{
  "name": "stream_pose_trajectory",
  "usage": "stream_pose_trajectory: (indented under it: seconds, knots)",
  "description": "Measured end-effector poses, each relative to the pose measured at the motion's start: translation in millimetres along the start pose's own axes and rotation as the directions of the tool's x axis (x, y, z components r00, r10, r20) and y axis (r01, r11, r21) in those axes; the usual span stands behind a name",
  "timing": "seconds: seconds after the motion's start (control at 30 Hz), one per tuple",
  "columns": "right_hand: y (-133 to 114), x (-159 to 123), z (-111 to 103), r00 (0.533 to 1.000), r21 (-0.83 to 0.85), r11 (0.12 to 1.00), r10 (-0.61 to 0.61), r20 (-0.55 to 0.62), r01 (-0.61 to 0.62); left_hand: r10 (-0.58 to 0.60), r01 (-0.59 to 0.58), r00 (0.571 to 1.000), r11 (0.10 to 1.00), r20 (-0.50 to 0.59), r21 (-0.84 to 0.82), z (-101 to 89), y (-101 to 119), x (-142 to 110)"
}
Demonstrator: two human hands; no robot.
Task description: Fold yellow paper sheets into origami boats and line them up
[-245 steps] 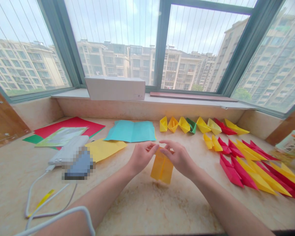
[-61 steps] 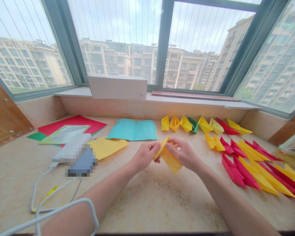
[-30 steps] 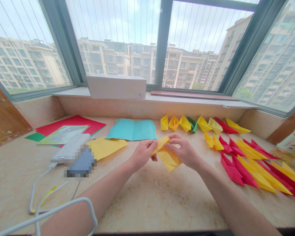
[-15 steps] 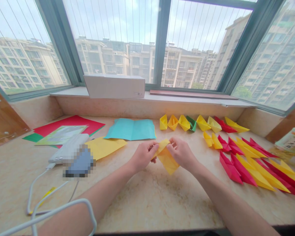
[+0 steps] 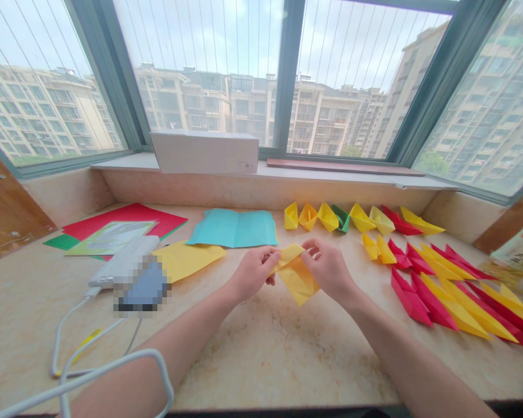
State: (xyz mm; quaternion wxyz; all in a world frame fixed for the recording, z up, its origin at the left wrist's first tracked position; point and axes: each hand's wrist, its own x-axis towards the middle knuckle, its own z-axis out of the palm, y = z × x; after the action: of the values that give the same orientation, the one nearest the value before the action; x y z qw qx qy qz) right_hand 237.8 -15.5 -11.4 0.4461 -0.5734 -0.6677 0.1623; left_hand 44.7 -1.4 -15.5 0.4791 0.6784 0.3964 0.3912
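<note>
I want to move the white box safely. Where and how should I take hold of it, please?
Probably by both short ends, one palm on each, coming from left and right: the white box is long, lying lengthwise on the ledge, with both ends unobstructed. The left hand and right hand hold yellow paper, so free them first.

This looks like a home, beside a bay window with green metal frames (image 5: 287, 81); tall beige apartment blocks (image 5: 326, 116) stand outside, and brown wooden panels (image 5: 9, 197) flank the marble-patterned stone sill (image 5: 253, 360).
</note>
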Motion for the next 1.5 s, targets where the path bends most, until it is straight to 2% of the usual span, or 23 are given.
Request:
stream_pose_trajectory:
  seconds: [0.07, 0.2, 0.33, 0.7, 0.87, 0.93, 1.07, 1.13, 1.2, 1.37, 1.5]
  knots:
    - [1, 1, 0, 0.999, 0.005, 1.000, -0.029, -0.013, 0.029, -0.002, 0.002, 1.000, 1.000, 0.004, 0.010, -0.2, 0, 0]
    - [3, 1, 3, 0.999, 0.117, 0.992, -0.046, -0.003, 0.046, -0.021, 0.021, 1.000, 0.999, 0.011, 0.024, -0.5, 0, 0]
    - [5, 1, 6, 0.992, 0.195, 0.974, -0.120, 0.027, 0.113, -0.037, 0.036, 0.999, 0.999, 0.034, 0.009, -0.9, 2, 0]
    - [3, -2, 7, 0.966, 0.129, 0.957, -0.255, -0.045, 0.259, -0.129, 0.132, 0.978, 0.991, 0.163, -0.005, 4.6, 0, -3]
    - [0, -4, 7, 0.967, 0.163, 0.953, -0.250, -0.055, 0.255, -0.173, 0.157, 0.974, 0.981, 0.147, 0.116, 5.7, -1, -5]
    - [-1, -4, 7, 0.973, 0.197, 0.953, -0.227, -0.052, 0.232, -0.148, 0.128, 0.982, 0.978, 0.115, 0.164, 5.0, -3, -4]
    - [-2, -5, 8, 0.985, 0.269, 0.947, -0.171, -0.036, 0.174, 0.022, -0.039, 0.995, 0.983, 0.096, 0.179, 2.3, -4, -1]
    - [-3, -5, 8, 0.988, 0.287, 0.945, -0.156, -0.016, 0.154, 0.038, -0.060, 0.993, 0.979, 0.114, 0.193, 1.2, -1, -1]
    - [-4, -6, 9, 0.989, 0.299, 0.944, -0.147, 0.005, 0.139, -0.001, -0.021, 0.988, 0.990, 0.154, 0.141, 1.0, 2, -2]
    - [-5, -6, 10, 0.988, 0.333, 0.934, -0.150, 0.046, 0.127, -0.097, 0.146, 0.951, 0.978, 0.294, -0.152, 1.6, 6, -4]
    - [-4, -4, 9, 0.984, 0.359, 0.923, -0.168, 0.058, 0.137, -0.084, 0.158, 0.954, 0.957, 0.289, -0.242, 0.4, 6, -4]
